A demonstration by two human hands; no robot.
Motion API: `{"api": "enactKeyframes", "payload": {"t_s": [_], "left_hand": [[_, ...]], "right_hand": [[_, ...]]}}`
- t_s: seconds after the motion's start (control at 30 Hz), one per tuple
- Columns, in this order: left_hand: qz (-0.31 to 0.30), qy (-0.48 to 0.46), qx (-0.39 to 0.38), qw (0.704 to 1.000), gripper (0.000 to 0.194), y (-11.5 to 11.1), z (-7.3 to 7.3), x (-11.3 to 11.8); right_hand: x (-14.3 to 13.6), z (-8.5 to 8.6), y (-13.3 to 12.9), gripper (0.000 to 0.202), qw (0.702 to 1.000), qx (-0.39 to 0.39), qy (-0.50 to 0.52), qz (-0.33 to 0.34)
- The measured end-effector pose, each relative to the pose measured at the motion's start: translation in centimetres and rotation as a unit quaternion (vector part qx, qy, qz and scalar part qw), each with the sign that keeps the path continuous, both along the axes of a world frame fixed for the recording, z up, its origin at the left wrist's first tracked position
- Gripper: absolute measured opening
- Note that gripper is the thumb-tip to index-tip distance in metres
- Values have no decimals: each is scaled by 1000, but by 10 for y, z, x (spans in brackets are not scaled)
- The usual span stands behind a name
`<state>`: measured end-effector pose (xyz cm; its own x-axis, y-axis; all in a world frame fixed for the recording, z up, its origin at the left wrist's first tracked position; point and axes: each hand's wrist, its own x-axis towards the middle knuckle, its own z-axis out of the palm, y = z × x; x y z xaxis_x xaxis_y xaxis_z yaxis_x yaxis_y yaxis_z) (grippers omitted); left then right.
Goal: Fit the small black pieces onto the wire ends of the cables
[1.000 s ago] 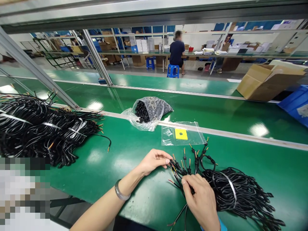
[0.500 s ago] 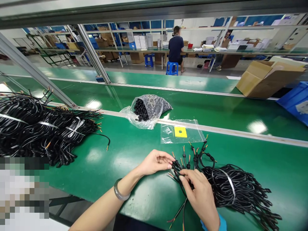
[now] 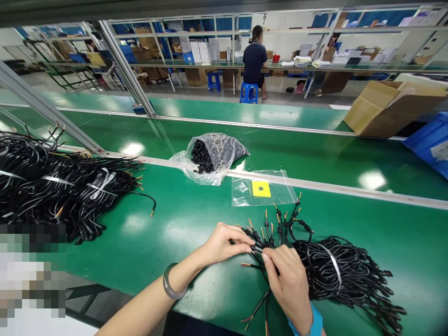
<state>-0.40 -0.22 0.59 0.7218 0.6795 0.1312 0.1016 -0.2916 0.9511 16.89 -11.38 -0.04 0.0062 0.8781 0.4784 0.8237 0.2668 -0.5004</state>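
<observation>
My left hand [image 3: 227, 243] pinches the end of a black cable [image 3: 258, 250] between thumb and fingertips, at a small black fitting on it. My right hand [image 3: 287, 273] grips the same cable just behind, thumb against the fingers. The cable belongs to a strapped bundle of black cables [image 3: 353, 268] lying to the right. Several loose ends fan out around my hands, with bare orange, red and yellow wires; some carry small black fittings [image 3: 280, 230]. Part of the bundle is hidden under my right hand.
A clear plastic bag of small black parts [image 3: 203, 156] lies open beyond my hands. Nearer is a zip bag with a yellow square [image 3: 261, 189]. A larger cable pile [image 3: 70, 186] is at left, a carton [image 3: 381, 109] and blue bin [image 3: 432, 144] at right. A person [image 3: 254, 60] sits far off.
My left fingertips have come down a little and closed round the cable end beside my right thumb. The cable now lies straighter between both hands. The whole view has shifted slightly.
</observation>
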Motion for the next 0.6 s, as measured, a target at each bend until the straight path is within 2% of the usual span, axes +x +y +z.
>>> {"api": "enactKeyframes", "payload": {"t_s": [0.07,0.23,0.6], "left_hand": [[-7,-11,32,999,18,-2,1,1],[-11,-17,53,998,17,-5,2,3],[-55,18,108,992,25,-8,0,1]], "right_hand": [[0,0,0,16,1000,-3,0,4],[1,1,0,19,1000,-13,-22,12],[2,1,-1,19,999,-20,-22,20]]}}
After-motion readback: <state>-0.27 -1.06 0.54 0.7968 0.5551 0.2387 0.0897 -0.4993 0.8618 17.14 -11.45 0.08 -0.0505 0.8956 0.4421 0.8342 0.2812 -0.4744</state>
